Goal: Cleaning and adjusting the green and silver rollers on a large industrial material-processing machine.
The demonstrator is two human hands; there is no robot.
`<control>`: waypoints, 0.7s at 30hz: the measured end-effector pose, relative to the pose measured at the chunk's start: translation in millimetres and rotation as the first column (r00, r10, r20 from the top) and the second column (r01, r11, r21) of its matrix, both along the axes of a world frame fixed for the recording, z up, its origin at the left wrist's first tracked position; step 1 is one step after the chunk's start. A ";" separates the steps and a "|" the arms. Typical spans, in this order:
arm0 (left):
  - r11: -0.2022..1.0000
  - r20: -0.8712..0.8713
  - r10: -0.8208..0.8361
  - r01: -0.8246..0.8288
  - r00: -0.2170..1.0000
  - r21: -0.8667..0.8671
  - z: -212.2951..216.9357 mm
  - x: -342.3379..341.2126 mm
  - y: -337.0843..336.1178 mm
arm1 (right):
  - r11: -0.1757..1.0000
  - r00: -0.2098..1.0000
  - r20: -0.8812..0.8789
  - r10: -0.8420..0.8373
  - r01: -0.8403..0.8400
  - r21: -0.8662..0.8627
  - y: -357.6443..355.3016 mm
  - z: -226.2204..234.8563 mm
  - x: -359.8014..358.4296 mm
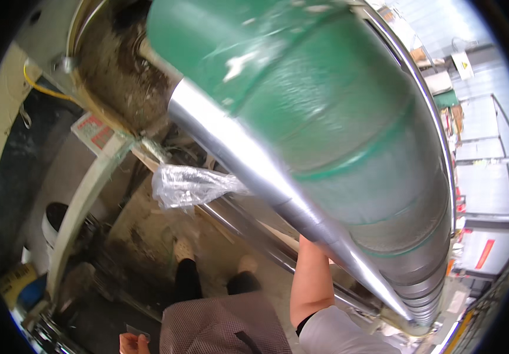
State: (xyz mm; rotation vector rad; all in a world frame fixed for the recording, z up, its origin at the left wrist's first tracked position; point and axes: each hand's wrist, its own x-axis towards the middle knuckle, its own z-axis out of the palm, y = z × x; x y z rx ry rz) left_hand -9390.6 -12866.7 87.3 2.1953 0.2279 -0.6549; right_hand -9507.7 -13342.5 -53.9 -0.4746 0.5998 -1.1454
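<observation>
At the lower left edge my left hand (133, 344) is closed, fingertips pinched on a small clear plastic piece (138, 331). My right forearm (311, 283) reaches up under a shiny metal roller (248, 156). That roller hides my right hand, so its fingers and anything in them cannot be seen. Against the roller's upper side lies a large green roll (325, 88), its surface smeared and partly under clear film. A crumpled bunch of clear plastic film (189, 186) sticks out from below the metal roller.
A second, thinner metal bar (245, 227) runs below the roller. On the left stand a curved pale machine frame (83, 194) and a white bucket (51, 227). A yellow cable (45, 88) hangs at the upper left. Shelving with mixed goods (443, 88) lines the right.
</observation>
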 end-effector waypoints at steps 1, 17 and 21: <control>0.995 0.009 -0.054 0.053 0.998 0.083 6.7 4.4 -6.1 | 0.998 1.000 -0.022 -0.020 0.022 0.061 3.2 -4.0 7.7; 0.962 0.279 -0.130 0.052 0.951 0.268 68.3 12.3 -12.2 | 0.855 0.929 -0.201 -0.309 0.364 0.369 166.2 5.2 -103.7; 0.938 0.369 -0.296 0.195 0.881 0.288 84.8 31.0 -63.5 | 0.827 0.909 -0.201 -0.365 0.416 0.379 154.0 11.2 -109.6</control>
